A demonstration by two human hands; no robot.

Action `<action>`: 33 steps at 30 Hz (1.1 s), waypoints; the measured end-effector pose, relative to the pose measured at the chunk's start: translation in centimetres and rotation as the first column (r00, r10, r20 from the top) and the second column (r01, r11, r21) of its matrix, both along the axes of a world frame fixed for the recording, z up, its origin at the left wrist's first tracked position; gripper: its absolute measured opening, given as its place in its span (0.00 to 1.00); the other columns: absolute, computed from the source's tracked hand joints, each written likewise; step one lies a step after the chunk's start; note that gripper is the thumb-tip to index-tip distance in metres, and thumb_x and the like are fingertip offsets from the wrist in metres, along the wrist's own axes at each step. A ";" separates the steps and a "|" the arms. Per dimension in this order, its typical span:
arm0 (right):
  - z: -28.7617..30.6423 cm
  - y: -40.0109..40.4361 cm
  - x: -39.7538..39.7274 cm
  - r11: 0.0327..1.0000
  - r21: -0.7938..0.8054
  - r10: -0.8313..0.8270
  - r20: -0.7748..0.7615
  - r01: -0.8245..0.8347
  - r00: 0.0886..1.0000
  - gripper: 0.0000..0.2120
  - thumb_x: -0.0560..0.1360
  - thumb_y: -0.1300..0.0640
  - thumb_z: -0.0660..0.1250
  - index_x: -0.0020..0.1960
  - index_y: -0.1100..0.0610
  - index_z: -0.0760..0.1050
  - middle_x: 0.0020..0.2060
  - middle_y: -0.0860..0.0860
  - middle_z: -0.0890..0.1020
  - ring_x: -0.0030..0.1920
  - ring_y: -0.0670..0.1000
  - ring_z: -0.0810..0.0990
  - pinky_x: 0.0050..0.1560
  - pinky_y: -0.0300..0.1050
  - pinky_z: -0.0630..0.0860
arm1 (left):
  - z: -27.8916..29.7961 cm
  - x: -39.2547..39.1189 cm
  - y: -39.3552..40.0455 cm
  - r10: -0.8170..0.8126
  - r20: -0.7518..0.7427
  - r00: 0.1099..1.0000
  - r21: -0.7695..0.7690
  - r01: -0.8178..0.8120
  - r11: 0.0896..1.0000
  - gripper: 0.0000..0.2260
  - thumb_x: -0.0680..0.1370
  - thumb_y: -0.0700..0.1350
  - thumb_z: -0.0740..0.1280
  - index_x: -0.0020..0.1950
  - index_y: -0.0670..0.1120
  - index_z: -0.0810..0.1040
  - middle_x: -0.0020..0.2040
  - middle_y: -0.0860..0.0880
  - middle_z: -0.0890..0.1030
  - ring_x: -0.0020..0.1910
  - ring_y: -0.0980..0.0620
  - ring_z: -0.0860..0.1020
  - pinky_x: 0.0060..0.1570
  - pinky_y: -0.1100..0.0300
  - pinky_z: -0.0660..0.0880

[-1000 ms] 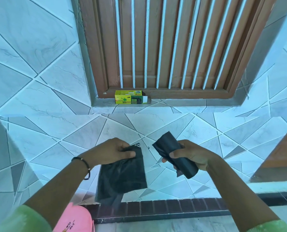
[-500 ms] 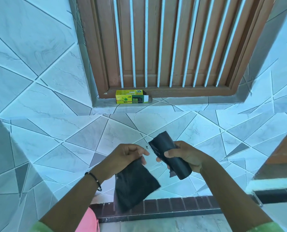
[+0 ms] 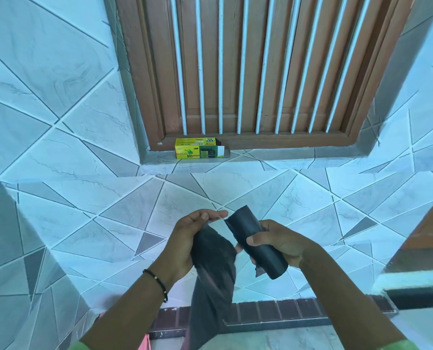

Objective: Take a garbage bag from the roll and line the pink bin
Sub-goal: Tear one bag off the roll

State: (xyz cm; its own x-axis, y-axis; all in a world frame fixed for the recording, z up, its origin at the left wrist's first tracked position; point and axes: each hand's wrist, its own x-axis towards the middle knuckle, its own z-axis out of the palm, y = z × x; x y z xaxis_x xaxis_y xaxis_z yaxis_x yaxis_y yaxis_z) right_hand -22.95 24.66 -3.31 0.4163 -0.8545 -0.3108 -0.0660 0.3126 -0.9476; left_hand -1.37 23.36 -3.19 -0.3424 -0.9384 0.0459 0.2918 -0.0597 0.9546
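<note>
My right hand [image 3: 283,245] grips the black roll of garbage bags [image 3: 254,239], which tilts from upper left to lower right in front of the tiled wall. My left hand [image 3: 187,236] pinches the top of a separate black garbage bag [image 3: 214,279] that hangs down loosely below it, just left of the roll. A small gap shows between the bag and the roll. Only a thin sliver of the pink bin [image 3: 146,343] shows at the bottom edge, under my left forearm.
A yellow bin-bag box [image 3: 197,151] lies on the sill below a brown wooden window with white bars [image 3: 248,66]. Blue-white tiled wall fills the view. A dark brick-pattern border [image 3: 273,314] runs along the floor edge, and a wooden panel [image 3: 427,231] stands at right.
My left hand has risen and turned, and the detached bag now dangles longer and narrower below it. The roll stays in my right hand. The view has shifted, hiding most of the pink bin.
</note>
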 end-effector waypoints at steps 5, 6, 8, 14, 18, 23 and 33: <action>0.4 0.0 -0.2 1.000 -0.018 0.010 -0.038 -0.010 0.999 0.18 0.69 0.61 0.69 0.57 0.64 0.73 0.47 0.60 0.83 0.33 0.56 0.77 0.33 0.50 0.80 | -0.2 0.0 -0.2 0.047 0.038 0.998 0.044 -0.049 0.998 0.12 0.80 0.43 0.58 0.48 0.48 0.81 0.31 0.51 0.76 0.25 0.59 0.72 0.26 0.69 0.71; 0.4 0.0 -0.5 0.999 -0.017 -0.031 -0.031 0.030 0.999 0.18 0.69 0.60 0.69 0.57 0.64 0.73 0.46 0.60 0.83 0.33 0.56 0.77 0.33 0.50 0.80 | -0.3 0.3 -0.4 0.065 0.041 0.997 0.057 -0.068 0.996 0.11 0.80 0.44 0.58 0.51 0.48 0.81 0.27 0.53 0.73 0.25 0.59 0.71 0.27 0.69 0.71; 0.2 0.0 -1.5 0.990 -0.017 -0.139 -0.001 0.139 0.990 0.18 0.68 0.59 0.69 0.55 0.64 0.73 0.45 0.60 0.83 0.32 0.55 0.77 0.33 0.51 0.80 | -0.4 1.0 -0.9 0.119 0.093 0.989 0.046 -0.123 0.991 0.11 0.80 0.45 0.59 0.52 0.49 0.82 0.25 0.53 0.70 0.25 0.58 0.71 0.28 0.68 0.71; 0.1 0.1 -2.6 0.990 -0.003 -0.142 0.075 0.143 0.987 0.21 0.66 0.58 0.71 0.57 0.64 0.73 0.48 0.61 0.83 0.33 0.55 0.77 0.34 0.50 0.79 | -0.8 1.6 -1.7 0.250 0.303 0.920 -0.135 -0.218 0.967 0.11 0.81 0.47 0.58 0.52 0.52 0.81 0.38 0.51 0.85 0.40 0.54 0.79 0.45 0.63 0.75; -0.6 0.0 -0.7 0.997 -0.003 -0.073 0.239 0.076 0.968 0.27 0.67 0.58 0.71 0.64 0.64 0.71 0.60 0.62 0.77 0.35 0.55 0.79 0.36 0.52 0.80 | -0.7 0.2 -1.8 0.377 0.342 0.861 -0.244 -0.306 0.920 0.11 0.81 0.46 0.58 0.54 0.54 0.80 0.41 0.54 0.86 0.45 0.53 0.81 0.56 0.56 0.75; -0.9 0.5 1.3 1.000 -0.004 -0.022 0.250 0.023 0.968 0.31 0.61 0.57 0.75 0.60 0.65 0.71 0.40 0.61 0.79 0.34 0.57 0.80 0.33 0.52 0.81 | -0.6 -0.3 -2.0 0.478 0.342 0.809 -0.329 -0.373 0.867 0.11 0.81 0.46 0.58 0.55 0.54 0.80 0.40 0.58 0.85 0.49 0.54 0.82 0.60 0.51 0.75; -0.4 0.2 3.4 0.995 -0.055 -0.072 0.110 0.078 0.991 0.13 0.66 0.60 0.71 0.50 0.61 0.78 0.38 0.58 0.81 0.34 0.56 0.79 0.34 0.49 0.80 | -0.8 -0.4 -1.6 0.304 0.209 0.929 -0.143 -0.278 0.950 0.09 0.81 0.46 0.60 0.58 0.54 0.76 0.44 0.56 0.85 0.49 0.50 0.81 0.54 0.54 0.77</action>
